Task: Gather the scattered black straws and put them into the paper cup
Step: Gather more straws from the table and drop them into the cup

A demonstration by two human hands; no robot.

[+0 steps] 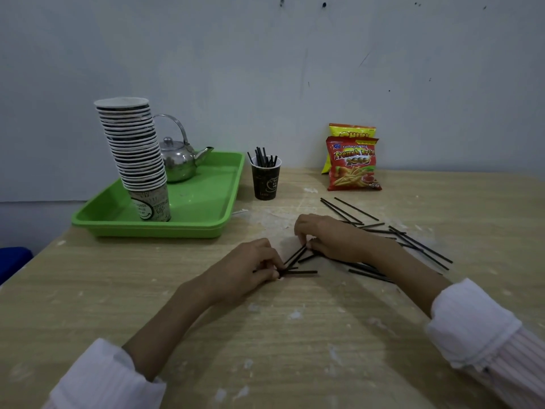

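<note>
A dark paper cup [266, 182] stands upright near the back of the wooden table, with several black straws [263, 158] sticking out of it. Many more black straws [418, 246] lie scattered on the table right of centre. My left hand [250, 268] rests on the table and pinches the near ends of a few straws [298, 272]. My right hand [333, 237] lies just beyond, its fingertips closed on the far ends of the same small bunch [295, 255]. Both hands are well in front of the cup.
A green tray [206, 214] at the back left carries a tall leaning stack of paper cups [135, 154] and a metal kettle [177, 160]. Two snack bags [352, 163] lean against the wall at the back right. A blue object [13, 259] shows past the table's left edge.
</note>
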